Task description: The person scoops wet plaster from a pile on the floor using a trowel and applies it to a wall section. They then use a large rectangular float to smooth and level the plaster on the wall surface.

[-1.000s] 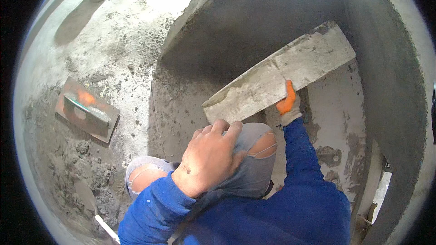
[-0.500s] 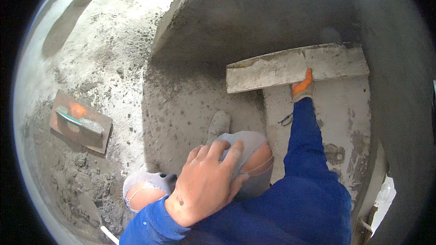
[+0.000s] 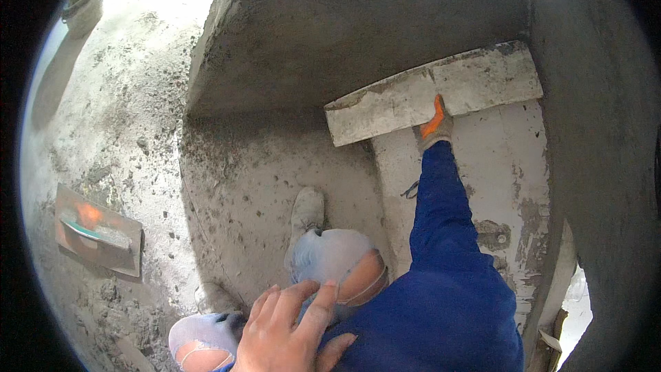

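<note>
My right hand point(image 3: 432, 118), in an orange and beige glove, grips the long edge of a pale, cement-stained board point(image 3: 485, 74) beside the dark back wall point(image 3: 344, 34). The board lies slightly tilted over the top of a light, patchy panel point(image 3: 499, 165). My bare left hand point(image 3: 282, 327) is low in the picture, near my knee in torn jeans point(image 3: 354, 272), its fingers bent loosely and apart with no object visible in them.
A steel float with a green handle point(image 3: 96, 233) lies on the rough, mortar-spotted floor point(image 3: 144, 145) at left. A bucket point(image 3: 84, 1) stands at top left. A plastered wall point(image 3: 592, 131) rises at right, above a bright gap point(image 3: 575, 306). My boot point(image 3: 308, 210) is on the lower floor.
The board has swung from a steep diagonal to a flatter angle, my right arm with it. My left hand sits lower in the picture; the float and bucket have shifted as the view moved.
</note>
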